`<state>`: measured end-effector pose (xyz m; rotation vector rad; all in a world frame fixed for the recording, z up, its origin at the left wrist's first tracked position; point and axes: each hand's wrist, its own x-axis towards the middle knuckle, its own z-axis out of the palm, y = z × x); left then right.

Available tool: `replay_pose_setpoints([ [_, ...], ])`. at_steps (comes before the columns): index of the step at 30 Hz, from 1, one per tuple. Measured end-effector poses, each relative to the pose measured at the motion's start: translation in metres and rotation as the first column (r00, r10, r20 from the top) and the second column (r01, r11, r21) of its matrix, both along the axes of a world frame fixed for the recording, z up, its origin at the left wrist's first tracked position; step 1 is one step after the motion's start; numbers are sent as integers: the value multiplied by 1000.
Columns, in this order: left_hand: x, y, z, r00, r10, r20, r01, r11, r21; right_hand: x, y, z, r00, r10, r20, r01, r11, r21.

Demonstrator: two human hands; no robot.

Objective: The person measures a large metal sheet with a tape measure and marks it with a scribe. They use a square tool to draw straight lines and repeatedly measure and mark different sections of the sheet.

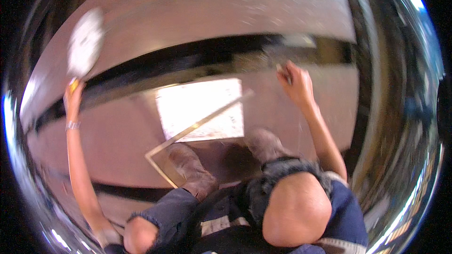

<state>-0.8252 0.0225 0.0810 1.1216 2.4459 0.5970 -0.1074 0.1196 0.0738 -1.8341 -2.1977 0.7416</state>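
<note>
At the far left my left hand (pixel 73 96) is closed round a small yellow thing (pixel 74 84), blurred by motion. Just beyond it is a bright white oval shape (pixel 86 42); whether the two are joined cannot be made out. My right hand (pixel 297 84) is raised at the right with its fingers curled together; what they hold, if anything, is too small to name. Between the hands a white sheet (pixel 202 106) lies on a brown, flat plate (pixel 325 99). An L-shaped metal square (pixel 188 129) slants across the sheet, its corner toward my left shoe.
My shoes (pixel 186 160) stand at the near edge of the sheet, below my bent knees (pixel 297 209). A dark gap (pixel 188 56) runs between the near plate and a second brown plate (pixel 197 14) farther off. Dark beams (pixel 367 66) border the right side.
</note>
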Motion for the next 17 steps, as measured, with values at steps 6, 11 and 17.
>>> replay_pose_setpoints([
  [6,-76,-2,-90,870,-317,-378,330,943,-30,87,-43,85,904,-426,25,406,878,255],
  [11,-87,-7,-150,847,-304,-437,178,936,-304,103,-98,140,862,-492,123,434,841,324],
  [17,1,-20,-102,945,-134,-299,34,947,-319,122,-133,167,854,-496,157,435,846,309],
])
